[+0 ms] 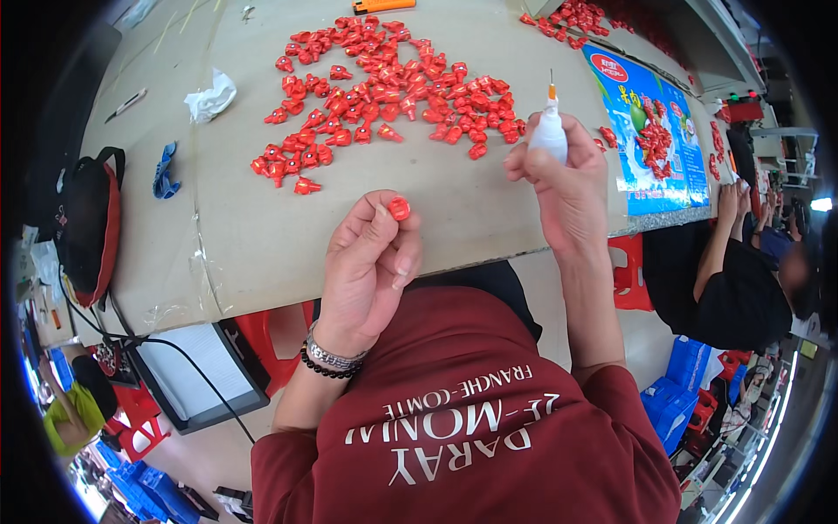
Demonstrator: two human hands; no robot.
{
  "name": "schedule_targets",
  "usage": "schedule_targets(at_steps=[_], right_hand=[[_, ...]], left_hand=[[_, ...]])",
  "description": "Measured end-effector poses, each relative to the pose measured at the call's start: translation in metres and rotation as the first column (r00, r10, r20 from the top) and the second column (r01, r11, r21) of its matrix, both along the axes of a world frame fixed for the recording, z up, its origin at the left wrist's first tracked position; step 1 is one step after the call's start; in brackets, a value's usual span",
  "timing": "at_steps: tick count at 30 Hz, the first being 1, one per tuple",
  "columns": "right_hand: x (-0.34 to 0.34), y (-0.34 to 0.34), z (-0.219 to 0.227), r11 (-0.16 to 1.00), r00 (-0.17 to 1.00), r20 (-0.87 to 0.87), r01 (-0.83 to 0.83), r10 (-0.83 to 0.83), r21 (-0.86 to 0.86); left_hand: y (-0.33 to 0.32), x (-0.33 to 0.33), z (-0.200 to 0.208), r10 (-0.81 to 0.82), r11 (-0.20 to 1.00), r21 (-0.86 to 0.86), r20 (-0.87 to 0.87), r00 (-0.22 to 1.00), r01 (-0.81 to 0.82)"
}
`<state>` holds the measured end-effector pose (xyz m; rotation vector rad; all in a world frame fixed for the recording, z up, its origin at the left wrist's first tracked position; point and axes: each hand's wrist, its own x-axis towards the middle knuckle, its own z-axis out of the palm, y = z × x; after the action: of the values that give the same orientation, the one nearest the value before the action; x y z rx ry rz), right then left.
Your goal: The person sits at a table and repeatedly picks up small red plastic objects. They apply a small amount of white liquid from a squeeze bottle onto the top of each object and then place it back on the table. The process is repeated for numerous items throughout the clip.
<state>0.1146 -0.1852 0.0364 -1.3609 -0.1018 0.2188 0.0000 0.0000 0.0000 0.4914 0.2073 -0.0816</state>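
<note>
Between the thumb and forefinger of my left hand point(367, 262) is a small red plastic piece point(399, 208), held over the table's near edge. My right hand point(567, 170) grips a white squeeze bottle point(548, 135) upright; its thin needle tip with an orange base points up, away from the red piece. Beyond both hands, many similar red pieces point(384, 87) with yellow markings lie in a loose heap on the table point(236, 236). What the pieces are exactly is too small to tell.
Crumpled white tissue point(210, 96), a blue strip point(166, 171) and a craft knife point(127, 105) lie at the left. A black bag point(92, 227) sits at the table's left edge. On the right, a blue printed sheet point(642, 175) bears more red pieces. Another person point(724, 279) works beyond it.
</note>
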Motion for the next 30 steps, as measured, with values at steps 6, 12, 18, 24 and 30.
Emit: schedule_targets(at_steps=[6, 12, 18, 24, 30], right_hand=[[0.017, 0.004, 0.000, 0.797, 0.947, 0.258, 0.005, 0.190, -0.604], [0.017, 0.010, -0.004, 0.512, 0.695, 0.509, 0.232, 0.508, -0.827], [0.011, 0.011, -0.013, 0.440, 0.685, 0.513, 0.301, 0.518, -0.846], [-0.007, 0.022, -0.008, 0.779, 0.870, 0.392, 0.014, 0.299, -0.627], [-0.021, 0.029, 0.006, 0.931, 0.968, -0.032, -0.249, 0.250, -0.267]], left_hand=[[-0.001, -0.002, 0.001, 0.007, 1.000, 0.020, -0.022, 1.000, -0.007], [0.000, -0.002, 0.000, 0.009, 1.000, 0.000, -0.028, 1.000, -0.009], [0.000, -0.002, -0.002, 0.007, 1.000, -0.019, -0.017, 1.000, -0.007], [-0.001, -0.002, 0.000, 0.012, 1.000, 0.013, -0.065, 0.998, -0.011], [-0.006, -0.004, 0.001, 0.066, 0.989, 0.137, -0.029, 0.997, -0.061]])
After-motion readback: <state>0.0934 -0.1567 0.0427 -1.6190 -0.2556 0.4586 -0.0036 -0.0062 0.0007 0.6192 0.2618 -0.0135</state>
